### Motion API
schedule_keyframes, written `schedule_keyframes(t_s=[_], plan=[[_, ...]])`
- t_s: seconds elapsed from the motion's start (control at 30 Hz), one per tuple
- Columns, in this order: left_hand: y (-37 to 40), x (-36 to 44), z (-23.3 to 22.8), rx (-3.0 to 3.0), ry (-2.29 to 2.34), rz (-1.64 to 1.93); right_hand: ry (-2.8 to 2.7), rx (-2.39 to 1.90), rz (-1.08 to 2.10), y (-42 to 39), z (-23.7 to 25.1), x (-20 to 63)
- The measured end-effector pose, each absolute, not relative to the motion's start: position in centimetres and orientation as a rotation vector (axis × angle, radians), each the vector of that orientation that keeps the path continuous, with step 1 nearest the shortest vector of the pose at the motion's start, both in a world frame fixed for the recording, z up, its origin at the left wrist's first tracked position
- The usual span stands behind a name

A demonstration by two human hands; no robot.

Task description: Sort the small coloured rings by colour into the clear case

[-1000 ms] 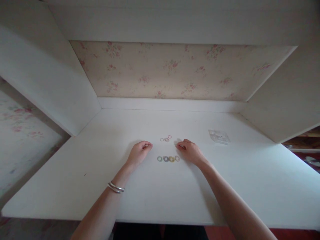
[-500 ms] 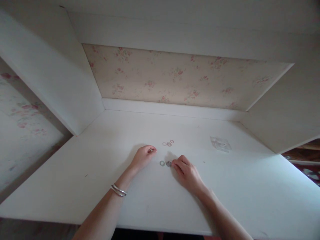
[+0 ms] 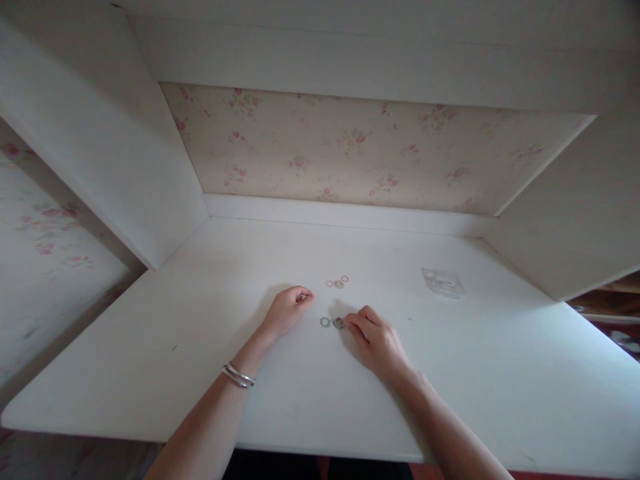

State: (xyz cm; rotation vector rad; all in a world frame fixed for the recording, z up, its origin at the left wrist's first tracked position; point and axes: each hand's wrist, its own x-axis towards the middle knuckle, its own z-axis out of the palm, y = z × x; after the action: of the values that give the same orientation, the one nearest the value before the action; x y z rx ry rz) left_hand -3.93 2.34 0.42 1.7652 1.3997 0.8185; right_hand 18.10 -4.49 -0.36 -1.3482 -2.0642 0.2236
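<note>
My right hand (image 3: 376, 339) is closed, with thumb and forefinger pinched at the right edge of a dark grey ring (image 3: 339, 323) low over the desk. Just left of it lies a pale green ring (image 3: 325, 322), flat on the white surface. My left hand (image 3: 289, 311) rests on the desk to the left, its fingers curled and the tips pressed together; whether anything is between them is too small to make out. Beyond both hands lies a small group of thin rings: a reddish ring (image 3: 345, 279), a pinkish ring (image 3: 329, 284) and overlapping pale rings (image 3: 339, 285).
A clear plastic bag (image 3: 443, 283) lies on the white desk (image 3: 300, 407) to the right. A short dark sliver (image 3: 175, 348) is at the left. White side panels and a floral-papered back wall (image 3: 320, 147) enclose the desk. A silver bangle (image 3: 239, 376) circles my left wrist.
The dark grey ring shows more of its round opening now at my right fingertips. Both hands stay nearly in place, and the view has tilted slightly.
</note>
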Motion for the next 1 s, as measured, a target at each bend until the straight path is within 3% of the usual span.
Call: schedule_keyframes(t_s=[0.3, 1.0], plan=[[2.1, -3.6, 0.8, 1.789, 1.418, 0.807, -1.527, -1.604, 0.151, -2.6, 0.0, 22.1], [6.3, 2.4, 0.3, 2.085, 1.633, 0.612, -1.533, -1.594, 0.415, -0.9, -1.3, 22.7]])
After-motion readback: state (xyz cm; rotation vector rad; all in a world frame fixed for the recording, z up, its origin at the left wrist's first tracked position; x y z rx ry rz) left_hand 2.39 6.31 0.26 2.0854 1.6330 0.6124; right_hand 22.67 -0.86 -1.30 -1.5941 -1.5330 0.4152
